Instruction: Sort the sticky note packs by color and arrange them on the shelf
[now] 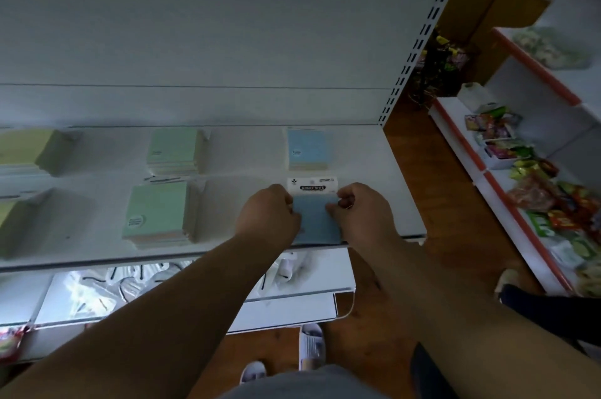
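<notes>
Both hands held a blue sticky note pack [317,219] flat at the front edge of the white shelf [383,177], at about five o'clock on the shelf board. The left hand [271,215] gripped the pack's left side with curled fingers, and the right hand [361,213] pinched its right side, knuckles up. The pack's white header card, printed "STICKY NOTE", pointed toward twelve o'clock.

Just beyond it, at twelve o'clock, a stack of blue packs [309,150] lay against the back of the shelf. At nine o'clock from the hands sat a stack of green packs [159,215], with a second green stack [174,151] behind it. Farther toward nine o'clock, at the frame's edge, lay a stack of yellow packs [27,151], and a second yellow stack [13,219] in front of it.

At three o'clock, across the wooden floor [413,145], stood a neighbouring shelf unit [461,141] with orange-edged boards holding colourful snack packets [500,138].
</notes>
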A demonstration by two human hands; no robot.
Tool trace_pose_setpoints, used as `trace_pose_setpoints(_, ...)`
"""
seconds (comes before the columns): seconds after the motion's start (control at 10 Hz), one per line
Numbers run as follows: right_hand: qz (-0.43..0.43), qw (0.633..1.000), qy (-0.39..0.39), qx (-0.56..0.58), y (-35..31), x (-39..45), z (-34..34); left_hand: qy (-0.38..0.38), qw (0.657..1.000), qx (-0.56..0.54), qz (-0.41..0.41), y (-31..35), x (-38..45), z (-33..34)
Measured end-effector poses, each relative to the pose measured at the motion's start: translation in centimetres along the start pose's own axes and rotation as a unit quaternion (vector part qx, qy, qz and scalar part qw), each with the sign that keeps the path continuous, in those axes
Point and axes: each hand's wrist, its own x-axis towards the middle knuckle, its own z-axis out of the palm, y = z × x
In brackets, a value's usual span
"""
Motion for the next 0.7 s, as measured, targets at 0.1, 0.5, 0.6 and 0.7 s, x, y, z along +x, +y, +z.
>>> trace_pose_setpoints(0.1, -0.006, 0.999, 0.003, -0.038, -0.2, 0.0, 0.3, -0.013, 0.999, 0.032, 0.002, 0.0, 0.3, 0.1)
trace_pose_setpoints(0.5, -0.042, 0.997, 0.003, -0.069, -0.1, -0.1, 0.2, 0.008, 0.999, 0.031, -0.019, 0.6, -0.8, 0.3)
trace_pose_setpoints(0.6, -0.069, 0.995, 0.016, -0.064, 0.1, -0.6, 0.2, 0.023, 0.999, 0.001, -0.038, 0.3, -1.6, -0.5)
trace_pose_setpoints(0.7, -0.123, 0.991, 0.047, -0.026, -0.7, -1.2, 0.2, 0.112, 0.993, -0.027, -0.026, -0.2, -2.8, -1.7)
